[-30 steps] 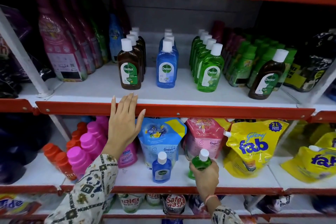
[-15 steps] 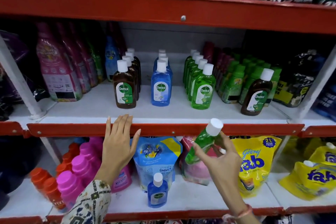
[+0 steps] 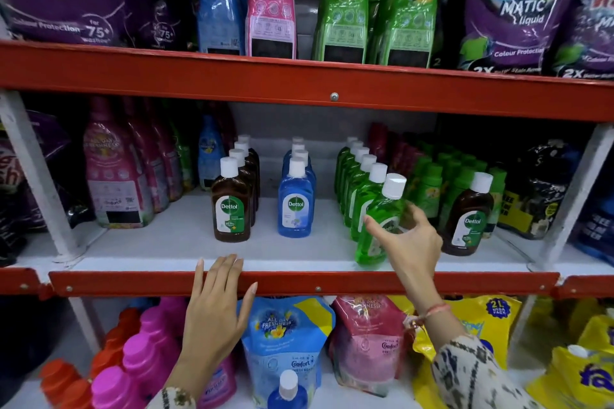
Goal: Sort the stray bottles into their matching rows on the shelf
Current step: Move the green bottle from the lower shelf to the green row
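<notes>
My right hand (image 3: pixel 410 244) grips a green Dettol bottle (image 3: pixel 377 226) with a white cap, tilted, its base touching the middle shelf (image 3: pixel 172 242) at the front of the green row (image 3: pixel 355 183). Left of it stand a blue Dettol row (image 3: pixel 296 199) and a brown Dettol row (image 3: pixel 232 202). A stray brown bottle (image 3: pixel 466 216) stands alone to the right, in front of green-capped bottles. A stray blue bottle (image 3: pixel 287 390) sits on the lower shelf in front of a blue pouch. My left hand (image 3: pixel 216 315) rests flat on the red shelf edge (image 3: pixel 365 284), empty.
Tall pink bottles (image 3: pixel 113 176) fill the left of the middle shelf, dark pouches (image 3: pixel 538 189) the right. Above stand tall blue, pink and green bottles and purple pouches. Below are pink and orange bottles (image 3: pixel 139 355), Comfort pouches (image 3: pixel 285 339) and yellow pouches (image 3: pixel 491 325).
My right hand lifted the green bottle from the lower shelf up to the middle shelf and set it at the front of the green row. The view tilted upward. My left hand stayed put.
</notes>
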Tool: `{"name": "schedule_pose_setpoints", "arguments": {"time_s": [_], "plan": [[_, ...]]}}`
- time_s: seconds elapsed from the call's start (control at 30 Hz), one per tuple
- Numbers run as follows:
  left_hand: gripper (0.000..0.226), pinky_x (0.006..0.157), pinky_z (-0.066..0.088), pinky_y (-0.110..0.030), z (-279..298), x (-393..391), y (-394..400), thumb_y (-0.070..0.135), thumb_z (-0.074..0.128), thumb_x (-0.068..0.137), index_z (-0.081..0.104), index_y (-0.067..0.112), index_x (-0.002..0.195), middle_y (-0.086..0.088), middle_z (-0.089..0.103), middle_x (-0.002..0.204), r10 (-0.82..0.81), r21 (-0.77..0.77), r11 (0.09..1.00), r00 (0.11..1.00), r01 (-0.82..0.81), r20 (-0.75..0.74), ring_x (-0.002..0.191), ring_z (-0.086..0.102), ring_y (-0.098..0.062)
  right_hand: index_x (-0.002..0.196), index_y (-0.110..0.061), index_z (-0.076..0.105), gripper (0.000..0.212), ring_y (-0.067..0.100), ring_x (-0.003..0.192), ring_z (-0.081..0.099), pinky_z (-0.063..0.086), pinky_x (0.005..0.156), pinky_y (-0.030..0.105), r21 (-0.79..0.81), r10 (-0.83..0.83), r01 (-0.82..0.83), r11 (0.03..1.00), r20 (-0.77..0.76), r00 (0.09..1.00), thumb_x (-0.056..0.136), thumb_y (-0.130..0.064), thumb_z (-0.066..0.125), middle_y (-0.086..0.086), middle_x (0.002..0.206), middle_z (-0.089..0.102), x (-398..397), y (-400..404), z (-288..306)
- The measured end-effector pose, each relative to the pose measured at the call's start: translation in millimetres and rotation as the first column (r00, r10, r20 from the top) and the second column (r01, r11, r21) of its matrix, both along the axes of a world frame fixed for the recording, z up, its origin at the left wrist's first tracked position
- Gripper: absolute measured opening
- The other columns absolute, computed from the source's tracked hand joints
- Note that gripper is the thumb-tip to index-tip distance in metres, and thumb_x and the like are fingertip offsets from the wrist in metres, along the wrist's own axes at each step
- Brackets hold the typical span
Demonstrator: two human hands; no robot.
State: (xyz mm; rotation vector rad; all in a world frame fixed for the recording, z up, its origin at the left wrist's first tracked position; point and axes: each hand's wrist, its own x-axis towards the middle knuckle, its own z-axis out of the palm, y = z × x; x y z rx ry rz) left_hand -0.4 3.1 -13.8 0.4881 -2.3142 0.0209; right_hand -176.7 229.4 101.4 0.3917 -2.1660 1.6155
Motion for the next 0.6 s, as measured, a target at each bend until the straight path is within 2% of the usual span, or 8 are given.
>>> {"name": "schedule_pose_setpoints", "arguments": {"time_s": [0.1, 0.2, 0.27, 0.33, 0.47, 0.6], "plan": [[0.056, 0.118, 0.023, -0.049, 0.1, -0.2, 0.2, 0.046, 0.034, 0.097, 0.06, 0.004, 0.124, -0.011, 0.063, 0.128, 0.001, 0.004, 1.0, 1.0, -0.001, 0.002, 0.125, 0.055, -0.027, 0.129, -0.01, 0.058, 0.078, 0.031, 0.106, 0.062, 0.047, 0.085, 0.034, 0.043, -0.038, 0.037, 0.998, 0.014, 0.999, 0.065, -0.049, 0.083, 0.015, 0.113, 0.071, -9.1, -4.0, 0.2], [0.056, 0.118, 0.023, -0.048, -0.1, -0.4, 0.2, 0.046, 0.034, 0.097, 0.06, 0.004, 0.123, -0.011, 0.063, 0.128, 0.002, 0.003, 1.0, 1.0, -0.002, -0.002, 0.125, 0.055, -0.026, 0.126, -0.007, 0.059, 0.074, 0.024, 0.089, 0.055, 0.044, 0.077, 0.031, 0.078, -0.035, 0.032, 0.996, 0.04, 0.999, 0.067, -0.045, 0.083, 0.015, 0.106, 0.071, -16.2, -7.3, -2.4], [0.055, 0.118, 0.023, -0.048, -0.3, -0.9, 0.6, 0.046, 0.035, 0.097, 0.061, 0.004, 0.123, -0.011, 0.063, 0.128, 0.004, 0.003, 1.0, 1.0, -0.004, -0.012, 0.125, 0.055, -0.026, 0.124, -0.006, 0.06, 0.072, 0.024, 0.088, 0.056, 0.046, 0.077, 0.032, 0.093, -0.031, 0.028, 0.995, 0.03, 0.999, 0.067, -0.046, 0.082, 0.016, 0.106, 0.071, -19.5, -9.2, -5.6], [0.055, 0.118, 0.024, -0.049, -1.1, -1.7, 1.2, 0.046, 0.035, 0.097, 0.061, 0.004, 0.122, -0.011, 0.063, 0.127, 0.008, 0.002, 1.0, 1.0, -0.008, -0.019, 0.124, 0.055, -0.027, 0.123, -0.007, 0.06, 0.074, 0.03, 0.098, 0.063, 0.049, 0.081, 0.035, 0.102, -0.025, 0.022, 0.995, 0.027, 0.999, 0.067, -0.049, 0.081, 0.017, 0.109, 0.071, -23.1, -11.2, -10.1], [0.056, 0.118, 0.023, -0.049, -2.6, -2.5, 1.4, 0.046, 0.035, 0.097, 0.061, 0.004, 0.122, -0.011, 0.063, 0.127, 0.015, 0.008, 1.0, 1.0, -0.015, -0.021, 0.124, 0.055, -0.027, 0.126, -0.009, 0.057, 0.076, 0.03, 0.108, 0.062, 0.05, 0.088, 0.037, 0.107, 0.015, -0.019, 0.994, 0.033, 0.999, 0.067, -0.05, 0.08, 0.015, 0.116, 0.068, -26.6, -10.7, -13.6], [0.055, 0.119, 0.022, -0.049, -2.1, -1.6, 3.0, 0.045, 0.035, 0.097, 0.061, 0.003, 0.121, -0.013, 0.064, 0.125, 0.02, 0.002, 1.0, 0.999, -0.02, -0.033, 0.123, 0.055, -0.028, 0.143, -0.011, 0.04, 0.091, 0.027, 0.129, 0.048, 0.043, 0.106, 0.043, 0.074, 0.014, -0.011, 0.997, -0.036, 0.999, 0.071, -0.05, 0.079, 0.01, 0.139, 0.053, -11.4, -7.6, -20.8]]}}
